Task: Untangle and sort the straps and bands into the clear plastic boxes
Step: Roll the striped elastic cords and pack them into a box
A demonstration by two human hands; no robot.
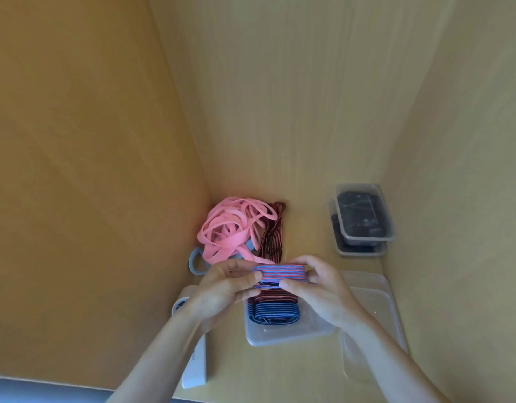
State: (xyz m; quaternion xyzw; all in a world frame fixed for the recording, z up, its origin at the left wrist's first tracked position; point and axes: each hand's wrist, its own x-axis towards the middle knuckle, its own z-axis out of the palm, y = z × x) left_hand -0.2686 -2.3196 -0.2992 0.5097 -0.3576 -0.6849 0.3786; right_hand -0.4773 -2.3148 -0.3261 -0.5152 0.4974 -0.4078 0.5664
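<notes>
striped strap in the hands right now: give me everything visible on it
The striped strap is a flat band with fine blue and red lengthwise stripes, woven elastic by its look. Folded into a compact layered bundle, it lies roughly level. The left hand pinches its left end, the right hand its right end, over the clear box that holds a dark red bundle and a blue bundle.

tangled bands [233,228] lie behind the open box [280,338], stacked boxes [367,238] right.
</notes>
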